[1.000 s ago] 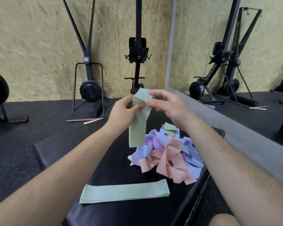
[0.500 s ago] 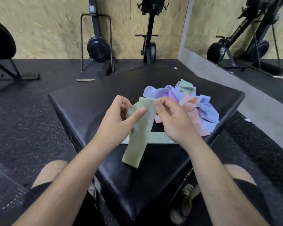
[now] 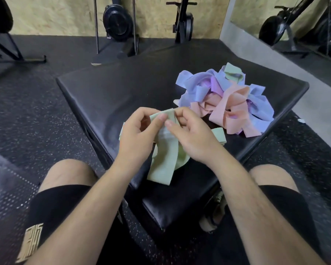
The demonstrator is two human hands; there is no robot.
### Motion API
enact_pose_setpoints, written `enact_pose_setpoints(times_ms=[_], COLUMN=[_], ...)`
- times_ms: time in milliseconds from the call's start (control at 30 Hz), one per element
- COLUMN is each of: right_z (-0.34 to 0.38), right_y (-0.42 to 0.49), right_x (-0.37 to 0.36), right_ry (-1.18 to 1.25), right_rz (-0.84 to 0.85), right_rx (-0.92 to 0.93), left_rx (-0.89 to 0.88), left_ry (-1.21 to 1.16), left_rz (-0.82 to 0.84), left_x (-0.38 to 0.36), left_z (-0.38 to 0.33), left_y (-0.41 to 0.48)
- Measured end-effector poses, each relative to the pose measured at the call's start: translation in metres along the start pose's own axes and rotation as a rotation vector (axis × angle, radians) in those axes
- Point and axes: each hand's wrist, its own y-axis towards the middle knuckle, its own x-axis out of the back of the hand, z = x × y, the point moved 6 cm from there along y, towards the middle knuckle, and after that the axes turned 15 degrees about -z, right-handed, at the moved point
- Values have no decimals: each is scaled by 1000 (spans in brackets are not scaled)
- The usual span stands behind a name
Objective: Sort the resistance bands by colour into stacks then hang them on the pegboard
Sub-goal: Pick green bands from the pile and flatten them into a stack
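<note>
A pale green resistance band [image 3: 165, 161] hangs from both my hands over the near part of a black padded box [image 3: 111, 88]. My left hand [image 3: 138, 134] and my right hand [image 3: 193, 134] pinch its top end between thumbs and fingers. Under my hands lies a flat green band [image 3: 219, 135], mostly hidden, with only its right end showing. To the right on the box sits a tangled pile of bands [image 3: 225, 100] in blue, purple, pink and one green.
Black gym machines [image 3: 117, 23] stand against the chipboard wall behind the box. A mirror [image 3: 294, 22] runs along the right side. Speckled rubber floor surrounds the box. My knees in black shorts are at the box's near edge.
My hands have come down and toward me with the green band, from raised in front of the wall to just above the box. The view has tilted down.
</note>
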Motion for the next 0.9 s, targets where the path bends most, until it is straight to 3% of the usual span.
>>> enact_pose_setpoints(times_ms=[100,300,467,600,900], right_z=[-5,-2,-4,-5,-15], right_y=[-1,0,-7,-12,-11], right_x=[-10,-11,-19,-13,29], right_ry=[-47,-50,51,-9,-198], right_rz=[73,64,230,390,510], right_rx=[-7,-16,-162,-232,-319], left_rx=[50,104,72,75,133], left_ry=[-65,-51,-33,-72,-207], left_rz=[-29,45,-45,-160,-310], left_x=[10,11,20,33,46], left_z=[5,6,1,-3,8], left_y=[1,3,3,7,16])
